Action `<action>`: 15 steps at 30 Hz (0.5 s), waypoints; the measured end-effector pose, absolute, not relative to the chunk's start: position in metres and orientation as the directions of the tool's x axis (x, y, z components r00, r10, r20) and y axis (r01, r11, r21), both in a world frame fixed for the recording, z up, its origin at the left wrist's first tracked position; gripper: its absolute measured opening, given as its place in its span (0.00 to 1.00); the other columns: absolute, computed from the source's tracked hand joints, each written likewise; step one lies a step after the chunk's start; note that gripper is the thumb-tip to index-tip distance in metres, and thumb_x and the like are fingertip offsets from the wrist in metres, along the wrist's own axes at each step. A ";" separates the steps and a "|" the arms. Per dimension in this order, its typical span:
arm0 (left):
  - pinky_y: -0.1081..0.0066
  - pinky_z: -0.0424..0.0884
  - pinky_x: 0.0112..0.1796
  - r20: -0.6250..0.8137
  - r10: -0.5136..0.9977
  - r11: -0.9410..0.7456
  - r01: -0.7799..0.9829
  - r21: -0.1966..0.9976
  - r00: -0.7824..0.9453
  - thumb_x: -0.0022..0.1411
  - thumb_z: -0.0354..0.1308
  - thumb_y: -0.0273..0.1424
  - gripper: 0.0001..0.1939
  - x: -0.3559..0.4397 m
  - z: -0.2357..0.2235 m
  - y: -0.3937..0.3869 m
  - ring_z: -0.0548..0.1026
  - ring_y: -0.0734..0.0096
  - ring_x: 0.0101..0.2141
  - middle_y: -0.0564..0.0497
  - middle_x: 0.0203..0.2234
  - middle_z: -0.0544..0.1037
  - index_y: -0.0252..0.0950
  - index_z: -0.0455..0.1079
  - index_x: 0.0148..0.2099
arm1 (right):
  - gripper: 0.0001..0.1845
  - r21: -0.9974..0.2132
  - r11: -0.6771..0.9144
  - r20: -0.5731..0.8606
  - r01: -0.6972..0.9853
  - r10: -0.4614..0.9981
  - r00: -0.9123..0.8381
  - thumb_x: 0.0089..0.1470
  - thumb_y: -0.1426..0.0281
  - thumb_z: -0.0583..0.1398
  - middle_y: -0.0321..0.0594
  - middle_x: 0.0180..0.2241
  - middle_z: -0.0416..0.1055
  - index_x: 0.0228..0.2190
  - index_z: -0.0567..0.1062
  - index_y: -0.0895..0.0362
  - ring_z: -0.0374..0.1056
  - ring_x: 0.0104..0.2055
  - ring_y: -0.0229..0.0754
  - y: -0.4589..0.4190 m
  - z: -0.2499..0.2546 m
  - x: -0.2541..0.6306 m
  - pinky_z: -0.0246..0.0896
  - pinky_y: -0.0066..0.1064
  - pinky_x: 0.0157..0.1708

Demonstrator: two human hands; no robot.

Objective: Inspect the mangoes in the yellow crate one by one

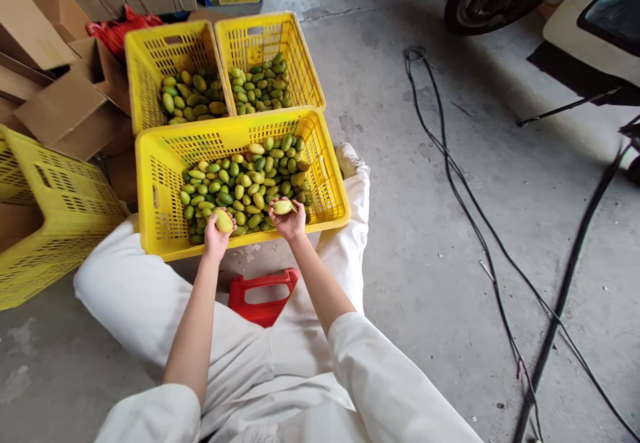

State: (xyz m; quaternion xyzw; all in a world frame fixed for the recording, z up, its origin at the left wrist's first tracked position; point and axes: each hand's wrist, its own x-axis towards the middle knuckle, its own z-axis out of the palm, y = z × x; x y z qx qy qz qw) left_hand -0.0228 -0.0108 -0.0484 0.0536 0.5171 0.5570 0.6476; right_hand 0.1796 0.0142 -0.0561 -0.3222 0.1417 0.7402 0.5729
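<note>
A yellow plastic crate stands between my legs with a heap of oval green and yellow fruits, like small mangoes, inside. Over its near rim, my left hand is closed round a pale yellow-green fruit. My right hand holds a second yellowish fruit in its upturned palm, fingers curled about it. Both hands are above the near part of the heap, a short way apart. The fingers partly cover each held fruit.
Two more yellow crates, left and right, stand behind with similar fruits. Another yellow crate lies tilted at the left beside cardboard boxes. A red stool shows beneath me. Black cables cross the floor near a parked vehicle.
</note>
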 end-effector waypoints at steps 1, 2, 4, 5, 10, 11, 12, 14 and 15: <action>0.73 0.72 0.29 -0.599 0.780 0.357 -0.657 0.664 -0.180 0.54 0.64 0.39 0.15 -0.023 -0.049 -0.011 0.75 0.71 0.29 0.50 0.29 0.74 0.36 0.71 0.40 | 0.05 -0.164 -0.310 -0.652 -0.937 0.746 -0.133 0.57 0.65 0.56 0.39 0.31 0.74 0.31 0.66 0.54 0.73 0.37 0.42 0.015 -0.057 0.179 0.72 0.31 0.31; 0.73 0.71 0.28 -0.585 0.785 0.336 -0.651 0.681 -0.206 0.52 0.67 0.39 0.15 -0.023 -0.050 -0.012 0.75 0.71 0.29 0.51 0.29 0.74 0.37 0.70 0.39 | 0.04 -0.172 -0.322 -0.659 -0.931 0.740 -0.135 0.56 0.67 0.57 0.39 0.33 0.75 0.32 0.67 0.54 0.74 0.39 0.42 0.015 -0.058 0.178 0.73 0.32 0.34; 0.75 0.68 0.24 -0.554 0.796 0.295 -0.642 0.708 -0.245 0.47 0.70 0.38 0.18 -0.023 -0.050 -0.013 0.74 0.73 0.27 0.52 0.29 0.73 0.39 0.67 0.36 | 0.05 -0.197 -0.355 -0.641 -0.914 0.752 -0.154 0.57 0.66 0.58 0.37 0.33 0.75 0.34 0.67 0.53 0.73 0.34 0.39 0.015 -0.059 0.177 0.71 0.28 0.29; 0.76 0.65 0.22 -0.541 0.802 0.282 -0.637 0.718 -0.255 0.46 0.71 0.38 0.19 -0.023 -0.049 -0.013 0.73 0.74 0.26 0.52 0.29 0.73 0.39 0.65 0.35 | 0.06 -0.212 -0.367 -0.619 -0.906 0.767 -0.166 0.59 0.64 0.58 0.35 0.31 0.74 0.36 0.67 0.53 0.71 0.28 0.36 0.015 -0.059 0.178 0.67 0.24 0.24; 0.79 0.56 0.19 -0.542 0.787 0.310 -0.571 0.760 -0.295 0.41 0.72 0.36 0.24 -0.017 -0.046 -0.011 0.69 0.79 0.21 0.56 0.24 0.71 0.39 0.58 0.33 | 0.14 -0.219 -0.369 -0.561 -0.903 0.805 -0.192 0.66 0.58 0.49 0.28 0.21 0.66 0.36 0.68 0.53 0.43 0.13 0.28 0.013 -0.057 0.183 0.40 0.19 0.10; 0.79 0.55 0.18 -0.542 0.781 0.326 -0.538 0.778 -0.311 0.41 0.71 0.36 0.24 -0.016 -0.046 -0.010 0.69 0.78 0.20 0.57 0.23 0.70 0.40 0.58 0.33 | 0.16 -0.205 -0.365 -0.568 -0.908 0.800 -0.194 0.67 0.58 0.47 0.28 0.21 0.65 0.36 0.68 0.53 0.43 0.13 0.28 0.013 -0.056 0.184 0.40 0.19 0.10; 0.78 0.55 0.18 -0.537 0.777 0.345 -0.490 0.800 -0.329 0.43 0.69 0.37 0.23 -0.014 -0.046 -0.008 0.69 0.77 0.20 0.58 0.22 0.69 0.40 0.58 0.34 | 0.16 -0.193 -0.359 -0.575 -0.913 0.795 -0.192 0.67 0.59 0.46 0.29 0.21 0.65 0.35 0.68 0.54 0.43 0.13 0.29 0.013 -0.055 0.184 0.40 0.19 0.10; 0.76 0.56 0.18 -0.510 0.778 0.407 -0.325 0.854 -0.367 0.48 0.65 0.39 0.19 -0.012 -0.049 -0.006 0.70 0.73 0.19 0.57 0.21 0.70 0.40 0.59 0.35 | 0.16 -0.179 -0.334 -0.597 -0.925 0.784 -0.168 0.66 0.60 0.46 0.31 0.23 0.66 0.34 0.67 0.54 0.48 0.15 0.29 0.014 -0.054 0.183 0.44 0.19 0.12; 0.74 0.58 0.19 -0.471 0.792 0.432 -0.189 0.882 -0.389 0.52 0.63 0.40 0.16 -0.011 -0.050 -0.006 0.71 0.70 0.20 0.55 0.21 0.70 0.40 0.60 0.36 | 0.15 -0.176 -0.320 -0.613 -0.931 0.775 -0.150 0.66 0.61 0.46 0.32 0.24 0.67 0.35 0.67 0.54 0.52 0.16 0.30 0.015 -0.054 0.182 0.48 0.19 0.13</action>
